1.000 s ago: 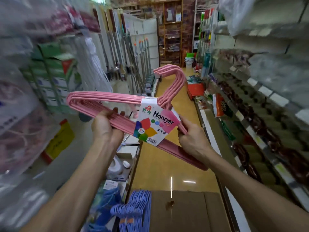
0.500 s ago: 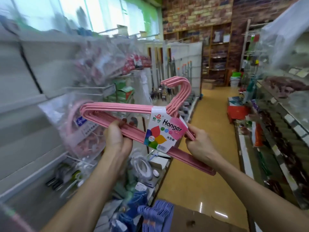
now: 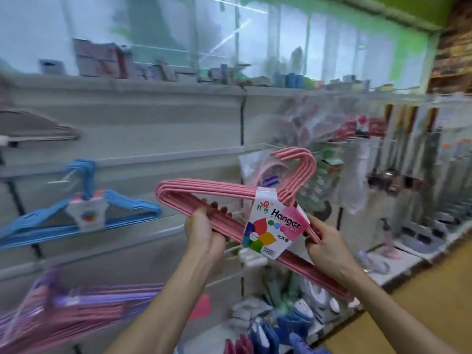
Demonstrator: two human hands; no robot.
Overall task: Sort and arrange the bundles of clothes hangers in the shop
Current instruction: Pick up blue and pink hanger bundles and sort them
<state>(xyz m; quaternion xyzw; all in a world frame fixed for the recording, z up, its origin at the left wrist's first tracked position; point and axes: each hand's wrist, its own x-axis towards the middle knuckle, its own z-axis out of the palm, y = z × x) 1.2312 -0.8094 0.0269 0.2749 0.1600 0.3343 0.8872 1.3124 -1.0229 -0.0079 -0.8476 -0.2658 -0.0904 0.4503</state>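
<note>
Bright, even daylight from windows [image 3: 255, 42] above the shelf wall [image 3: 153, 118]. Heavy motion blur left and right of the pink hangers [image 3: 212, 192]; only they and their label [image 3: 274, 226] stay sharp. Wide-angle bending at edges.

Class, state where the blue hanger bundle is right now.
The blue hanger bundle hangs on the shelving wall at left, left of the held pink hanger bundle.

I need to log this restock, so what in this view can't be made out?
All in the head view:
- Hanger count in the pink bundle: rods overlap, the label covers the middle.
- Label's small print: too small.
- Top-shelf goods: motion blur.
- Pink and purple hangers: blurred, cut off by the left edge.
</note>
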